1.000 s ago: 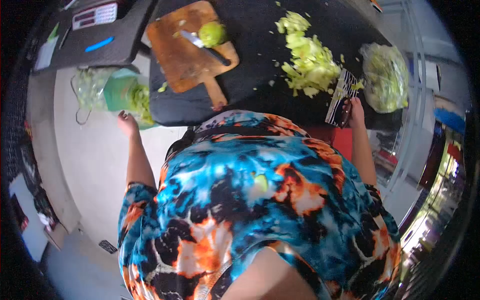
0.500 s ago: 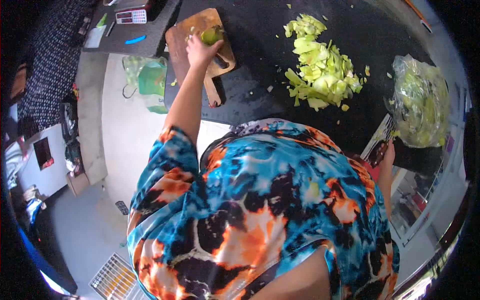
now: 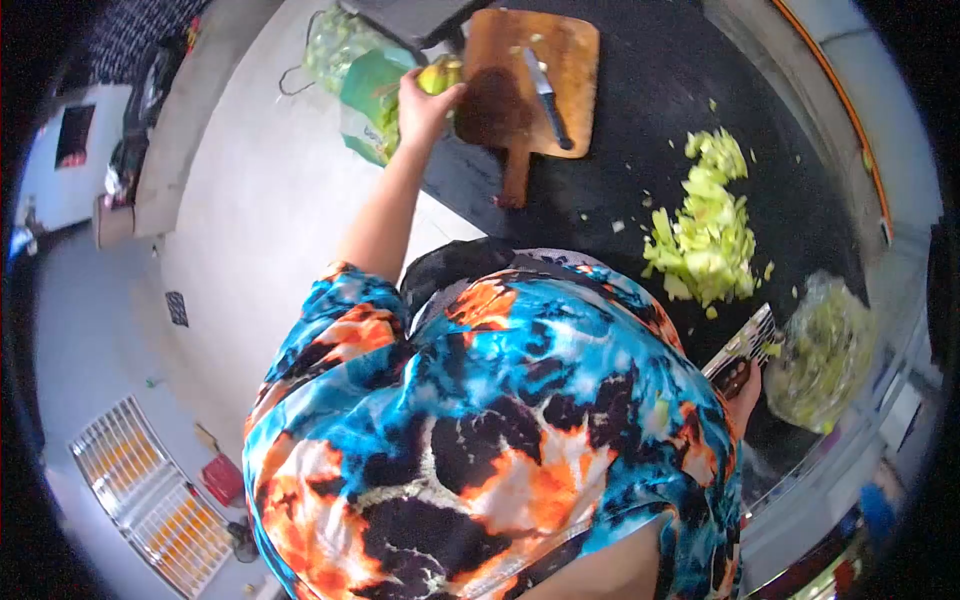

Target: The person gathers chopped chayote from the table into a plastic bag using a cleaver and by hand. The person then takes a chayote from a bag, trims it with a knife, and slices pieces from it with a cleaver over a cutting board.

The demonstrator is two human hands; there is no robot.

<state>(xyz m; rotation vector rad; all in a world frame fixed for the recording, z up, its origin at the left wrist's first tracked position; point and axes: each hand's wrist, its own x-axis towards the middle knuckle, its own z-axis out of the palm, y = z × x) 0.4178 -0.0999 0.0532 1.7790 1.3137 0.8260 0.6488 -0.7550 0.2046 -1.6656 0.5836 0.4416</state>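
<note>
Fingers of the left hand (image 3: 424, 112) curl around a round yellow-green vegetable (image 3: 440, 76) at the left edge of a brown wooden cutting board (image 3: 575, 85), near a green plastic bag (image 3: 366, 82). The right hand (image 3: 745, 396) grips the dark handle of a broad black-and-white patterned knife (image 3: 748, 336) (a clear plastic bag of greens (image 3: 822, 352) sits just beside it).

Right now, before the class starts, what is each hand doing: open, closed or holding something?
Left hand: closed on a round green item, by the wooden board.
Right hand: closed on a wide knife, beside the plastic bag.
</note>
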